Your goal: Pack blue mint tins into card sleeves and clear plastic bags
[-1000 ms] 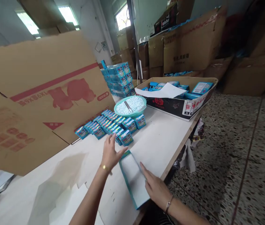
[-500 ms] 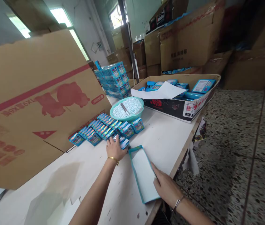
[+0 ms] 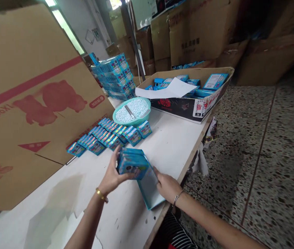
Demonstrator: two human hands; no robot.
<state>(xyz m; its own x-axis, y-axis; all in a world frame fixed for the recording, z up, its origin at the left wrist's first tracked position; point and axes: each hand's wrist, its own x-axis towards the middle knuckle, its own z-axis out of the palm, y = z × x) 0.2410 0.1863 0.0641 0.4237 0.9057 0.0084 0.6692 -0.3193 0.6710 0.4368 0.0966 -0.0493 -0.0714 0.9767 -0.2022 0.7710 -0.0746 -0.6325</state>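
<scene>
Over the table (image 3: 172,138), right hand (image 3: 169,187) grips tray (image 3: 147,197), left hand (image 3: 112,178) clamps packs (image 3: 134,165) at its far end; uneven squeezing could spill them

Held blue boxes (image 3: 132,168): print smeared by blur, exact count unclear; left hand (image 3: 112,177) has its far fingers partly hidden behind them; tray (image 3: 147,195) mostly blocked at the far end by those boxes, right side partly covered by right hand (image 3: 169,186), whose lower fingers are out of sight; both forearms cut by bottom edge, striped cloth (image 3: 180,235) too; big carton (image 3: 32,65) cropped at left; white label (image 3: 199,107) lettering too small to read.
</scene>
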